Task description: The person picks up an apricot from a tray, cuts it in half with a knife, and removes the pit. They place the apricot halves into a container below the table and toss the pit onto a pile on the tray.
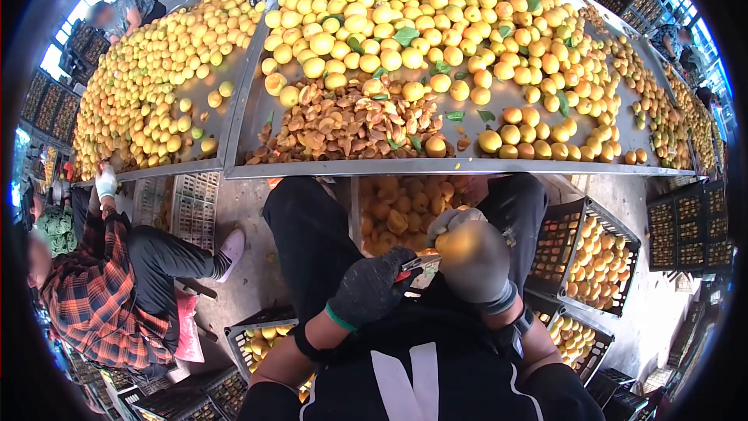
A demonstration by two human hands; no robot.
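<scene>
My left hand (372,290), in a dark glove with a green cuff, is closed round a small red-handled knife (411,266). The knife's metal end points right, toward the other hand. My right hand (477,265), in a grey-white glove, is closed round a yellow apricot (461,243); blur hides part of the fruit and fingers. Both hands are above my lap, between my knees. Just beyond them, under the table edge, a crate holds orange apricot pieces (397,214).
A metal-rimmed table (452,167) in front bears many whole apricots (405,12) and a heap of brown pieces (351,121). Crates of apricots (596,261) stand at my right; another crate (261,341) is at my left. A co-worker in a plaid shirt (101,296) sits to the left.
</scene>
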